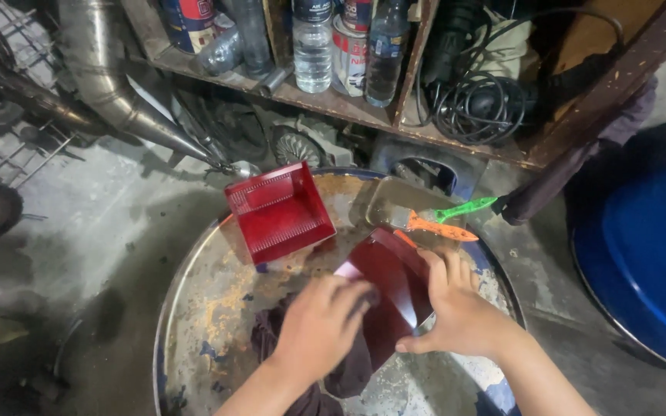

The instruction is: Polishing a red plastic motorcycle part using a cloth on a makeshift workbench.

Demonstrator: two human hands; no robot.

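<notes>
Both hands are working over a rusty drum top (194, 308). The right hand (460, 312) is gripping a dark red panel (391, 281), fingers closed along its right edge with the thumb tucking under the lower corner. The left hand (321, 327) is pressing down on the panel's left side, fingers curled narrow; it may be bunching a dark rag (348, 370) beneath the palm, though the hand is hiding most of the contact. The panel is lying directly between the two sets of fingers, its long axis running from the near right up toward the far left, tilted rather than flat. Neither hand is clearly nearer; both are touching it. Beyond the fingertips, well apart from them, a red louvred box (279, 212) is sitting on the drum, and just past the right fingers an orange brush (433, 226) and a green brush (464, 208) are lying crossed by a shallow tray (383, 200).
</notes>
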